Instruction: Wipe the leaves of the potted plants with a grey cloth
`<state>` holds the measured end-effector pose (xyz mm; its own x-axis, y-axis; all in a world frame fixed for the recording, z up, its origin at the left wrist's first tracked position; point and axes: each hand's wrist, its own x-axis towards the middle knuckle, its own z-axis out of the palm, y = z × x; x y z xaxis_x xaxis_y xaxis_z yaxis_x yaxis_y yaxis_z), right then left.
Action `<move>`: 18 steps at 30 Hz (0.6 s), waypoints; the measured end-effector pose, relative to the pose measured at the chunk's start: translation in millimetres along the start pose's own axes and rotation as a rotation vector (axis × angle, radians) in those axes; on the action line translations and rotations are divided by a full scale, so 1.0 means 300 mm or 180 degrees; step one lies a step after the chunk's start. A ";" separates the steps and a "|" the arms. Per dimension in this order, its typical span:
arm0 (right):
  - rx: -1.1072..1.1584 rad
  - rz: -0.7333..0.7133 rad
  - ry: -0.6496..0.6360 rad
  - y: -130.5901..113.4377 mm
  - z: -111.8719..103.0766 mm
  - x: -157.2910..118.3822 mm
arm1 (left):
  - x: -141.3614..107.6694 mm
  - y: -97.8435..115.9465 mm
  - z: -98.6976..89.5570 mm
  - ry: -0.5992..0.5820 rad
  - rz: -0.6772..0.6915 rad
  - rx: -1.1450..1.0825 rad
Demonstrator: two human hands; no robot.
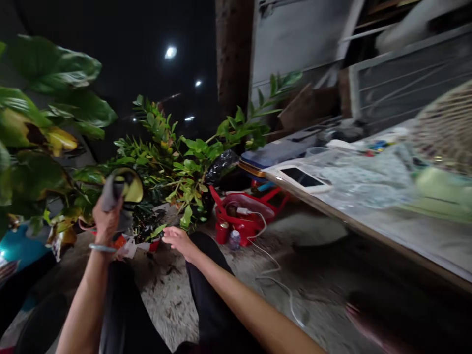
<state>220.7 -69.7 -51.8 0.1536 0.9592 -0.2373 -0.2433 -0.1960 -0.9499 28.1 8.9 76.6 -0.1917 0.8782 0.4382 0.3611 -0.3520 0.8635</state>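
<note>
A gray cloth [110,194] is folded over a glossy leaf [131,186] with a yellowing edge, clamped there by the person's left hand [106,221], which is raised at the end of a forearm wearing a pale bracelet [101,248]. The right hand [179,241] is open and held apart from the left, its fingers [165,233] spread just above a small red pot [155,245] of dark leaves. The leaf belongs to a cluster of potted houseplants [173,162] standing on a rough concrete floor [173,309], with broad, yellow-patched leaves [47,69] crowding the left of the view. The person's knees in dark trousers [206,280] sit below the hands. Beyond the plants, a black plastic bag [221,168] sits beside a red plastic crate [236,216], with a red can [222,232] and a small bottle [234,239] at its foot and a white cord [273,268] trailing across the floor. To the right, a tablet [302,178] lies on clear plastic sheeting [357,182] spread over a long surface [372,227], under a dark ceiling with round lights [170,52].
</note>
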 end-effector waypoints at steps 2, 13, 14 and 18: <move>0.0397 0.0400 -0.0119 0.024 0.022 0.075 | -0.036 -0.069 0.024 -0.0798 0.0129 0.0489; 0.1045 0.0202 -0.0139 -0.004 -0.005 0.260 | 0.106 0.015 -0.055 0.0218 0.0101 0.0250; 0.0957 0.0187 0.0128 0.010 -0.004 0.268 | 0.134 0.015 -0.035 0.0362 0.0119 0.0301; 0.0734 0.0067 0.0783 0.053 -0.010 0.289 | 0.065 -0.097 0.051 -0.0341 -0.0025 0.0586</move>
<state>233.0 9.6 -88.2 0.3659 0.8721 -0.3250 -0.4548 -0.1371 -0.8800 27.9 41.3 56.1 -0.1005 0.9136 0.3941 0.5225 -0.2886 0.8023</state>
